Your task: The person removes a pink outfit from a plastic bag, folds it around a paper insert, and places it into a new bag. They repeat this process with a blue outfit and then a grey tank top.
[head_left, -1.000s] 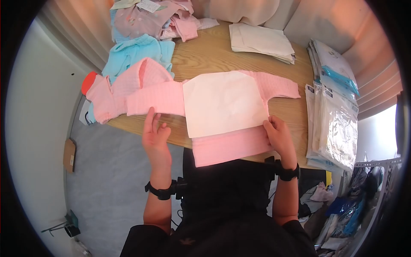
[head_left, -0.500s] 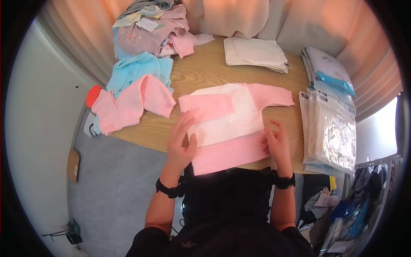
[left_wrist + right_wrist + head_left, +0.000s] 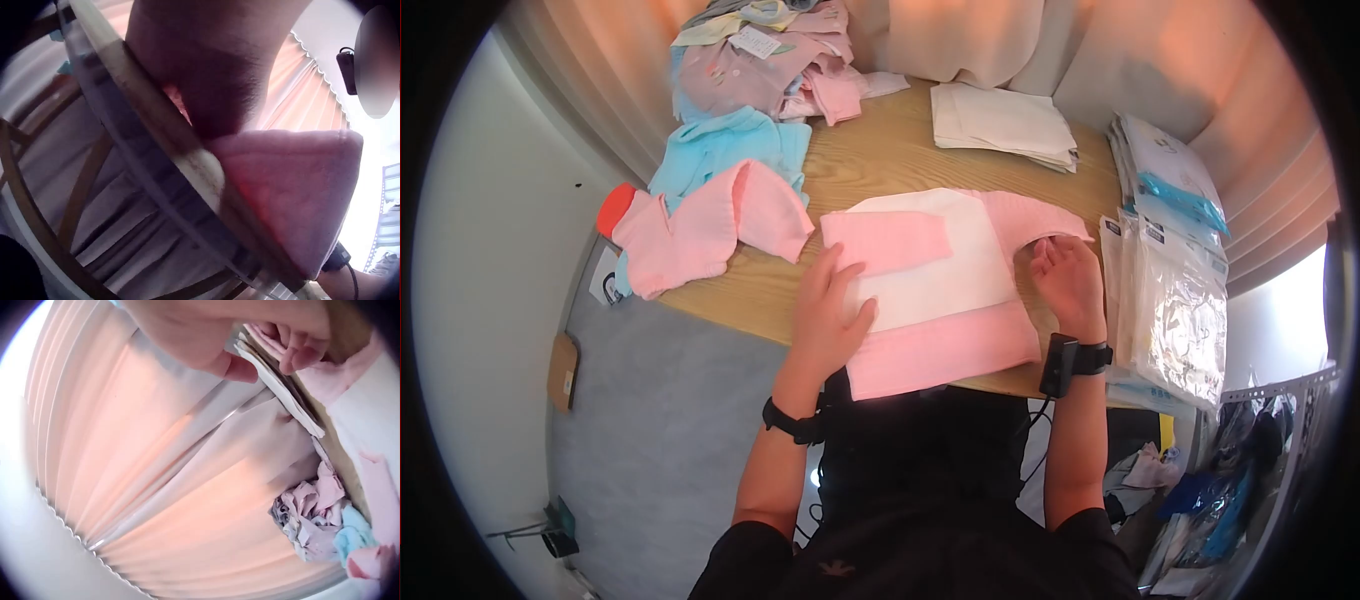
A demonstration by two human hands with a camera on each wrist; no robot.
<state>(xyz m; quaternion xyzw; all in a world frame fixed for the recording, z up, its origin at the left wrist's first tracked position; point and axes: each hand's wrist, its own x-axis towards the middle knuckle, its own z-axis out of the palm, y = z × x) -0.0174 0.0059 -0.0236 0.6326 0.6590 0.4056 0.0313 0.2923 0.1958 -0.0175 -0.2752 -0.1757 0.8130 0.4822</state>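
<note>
A pink knitted baby top lies on the wooden table with a white sheet over its body. Its left sleeve is folded inward across the sheet; the right sleeve sticks out to the side. My left hand rests at the folded left edge, fingers extended. At the right cuff, my right hand is turned palm up with fingertips under the sleeve. The right wrist view shows the thumb apart from the bent fingers. In the left wrist view, pink fabric overhangs the table edge.
Another pink garment and a light blue one lie at the left. Behind them is a clothes pile. White sheets are stacked at the back, plastic-packed items at the right. Curtains hang behind the table.
The left sleeve has been folded inward over the white sheet by my left hand. My right hand has moved from the lower right edge up to the right cuff and turned palm up.
</note>
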